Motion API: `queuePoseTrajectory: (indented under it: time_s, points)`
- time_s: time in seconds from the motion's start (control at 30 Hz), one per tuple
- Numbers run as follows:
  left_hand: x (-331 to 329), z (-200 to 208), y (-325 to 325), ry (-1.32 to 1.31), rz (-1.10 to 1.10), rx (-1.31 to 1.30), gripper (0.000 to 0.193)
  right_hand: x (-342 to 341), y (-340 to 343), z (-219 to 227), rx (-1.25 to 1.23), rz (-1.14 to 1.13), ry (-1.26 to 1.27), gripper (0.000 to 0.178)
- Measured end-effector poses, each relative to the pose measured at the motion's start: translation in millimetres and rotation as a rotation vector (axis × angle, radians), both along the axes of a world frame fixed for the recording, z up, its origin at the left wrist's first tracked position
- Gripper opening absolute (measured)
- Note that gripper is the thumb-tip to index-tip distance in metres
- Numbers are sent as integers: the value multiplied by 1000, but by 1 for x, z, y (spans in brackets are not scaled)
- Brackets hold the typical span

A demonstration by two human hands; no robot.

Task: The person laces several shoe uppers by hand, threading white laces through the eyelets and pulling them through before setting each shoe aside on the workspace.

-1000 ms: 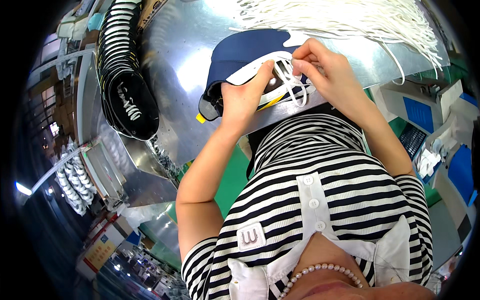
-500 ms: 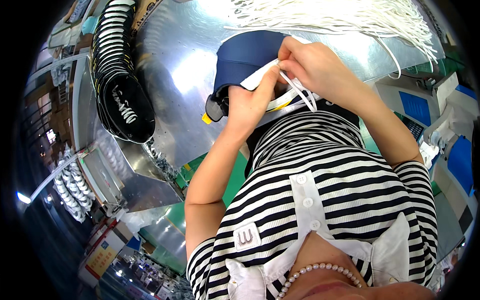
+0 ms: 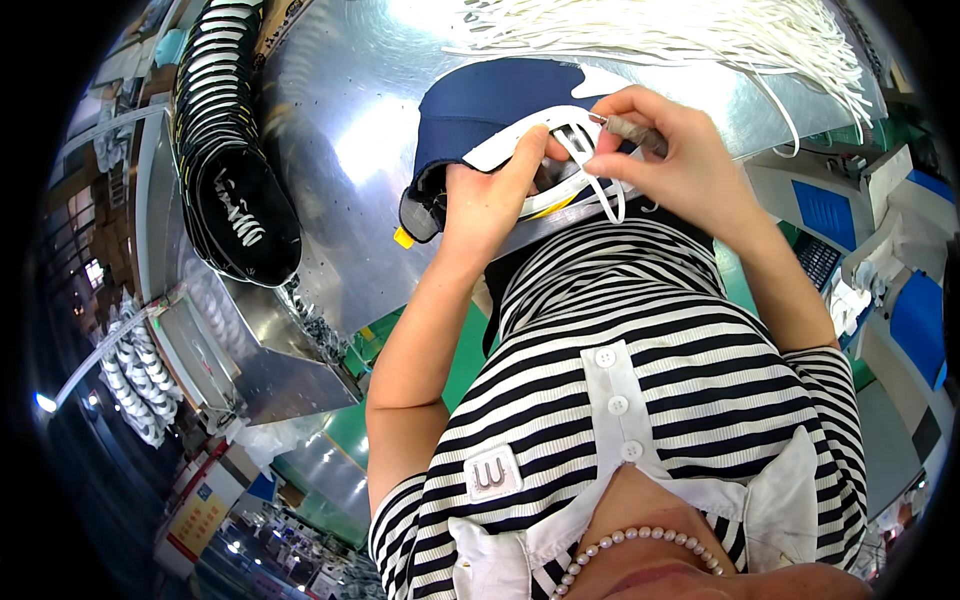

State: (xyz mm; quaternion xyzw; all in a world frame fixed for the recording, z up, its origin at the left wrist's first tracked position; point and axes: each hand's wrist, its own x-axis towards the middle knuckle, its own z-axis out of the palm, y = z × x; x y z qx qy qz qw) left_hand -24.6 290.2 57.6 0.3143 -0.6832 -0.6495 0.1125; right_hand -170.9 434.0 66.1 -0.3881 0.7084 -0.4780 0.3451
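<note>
A navy shoe upper with a white eyelet strip lies at the near edge of the metal table. My left hand is closed on it, thumb on the white strip and the other fingers mostly inside. A white shoelace runs through the strip and hangs in a loop. My right hand grips a small awl-like tool with a wrapped, greyish handle. Its thin metal tip points left, close to the eyelet strip; whether it touches is too small to tell. A yellow tab shows at the upper's left end.
White laces lie in a loose heap at the table's far side, a few strands hanging over the right edge. A long row of nested black shoe uppers fills the left side of the metal table.
My right hand has shifted right, off the white strip it was pinching, and the tool now shows in its fingers. The upper and my left hand have moved slightly left.
</note>
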Motion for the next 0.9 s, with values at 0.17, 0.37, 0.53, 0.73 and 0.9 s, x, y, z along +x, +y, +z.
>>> queuePoseTrajectory:
  time_s: [0.17, 0.37, 0.53, 0.73, 0.9]
  points:
    - [-2, 4, 2, -59, 43, 43, 18, 25, -9, -13, -30, -168, 145, 32]
    - [0, 1, 1, -23, 42, 79, 18, 19, -14, -28, -51, -189, -162, 30]
    - [-1, 7, 4, -12, 45, 10, 18, 17, -23, -26, -140, -289, -118, 27]
    - [1, 5, 14, 96, 127, -39, 9, 25, -28, -24, -99, -274, -2, 30]
    - [0, -2, 13, 163, 154, -65, 8, 23, -27, -21, -153, -227, 58, 25]
